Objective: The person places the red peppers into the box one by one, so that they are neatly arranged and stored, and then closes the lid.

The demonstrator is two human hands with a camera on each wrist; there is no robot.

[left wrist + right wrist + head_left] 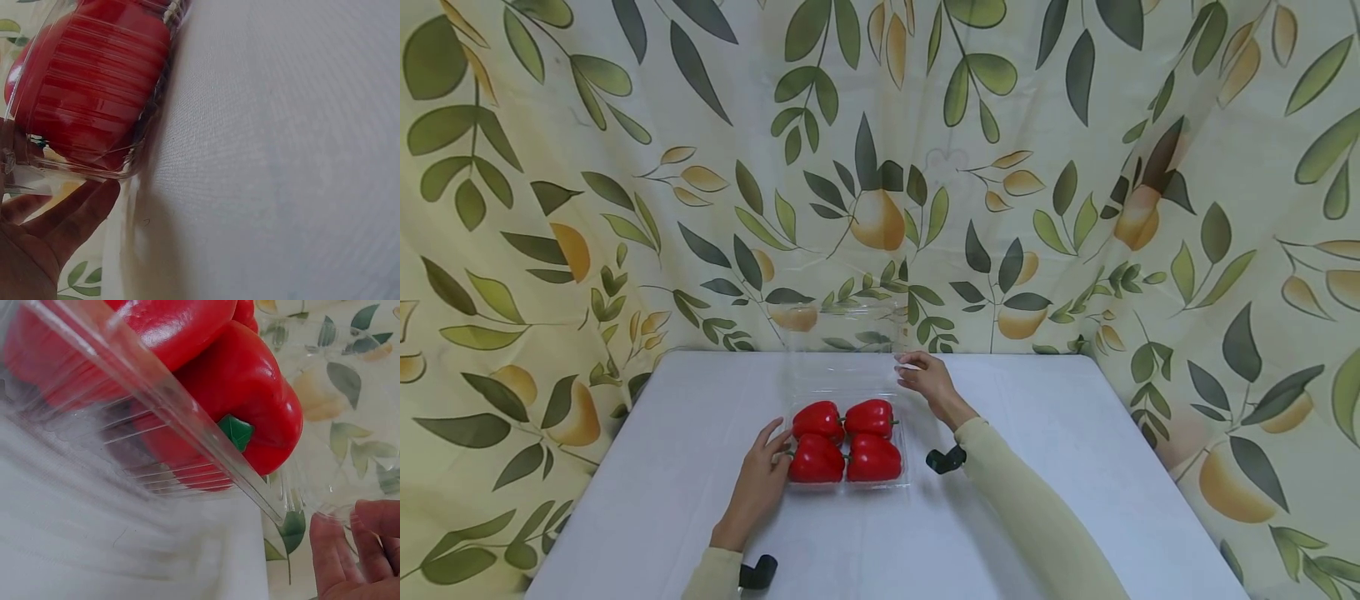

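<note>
Several red bell peppers (876,457) sit in two rows in a clear plastic clamshell box (907,467). Its transparent lid (842,360) stands raised at the back, joined to the box's far side. My right hand (928,382) pinches the lid's right edge between thumb and fingers. On the other side, my left hand (761,480) rests against the box's left side, fingers extended. The left wrist view shows a red pepper (94,87) through the ribbed wall, with fingertips (107,194) at the box's corner. A green stem (237,432) shows on one pepper in the right wrist view.
The box stands on a table with a white cloth (1037,417). Behind and beside the table hangs a curtain (700,275) printed with leaves and fruit. Small black devices (946,460) are strapped to both wrists.
</note>
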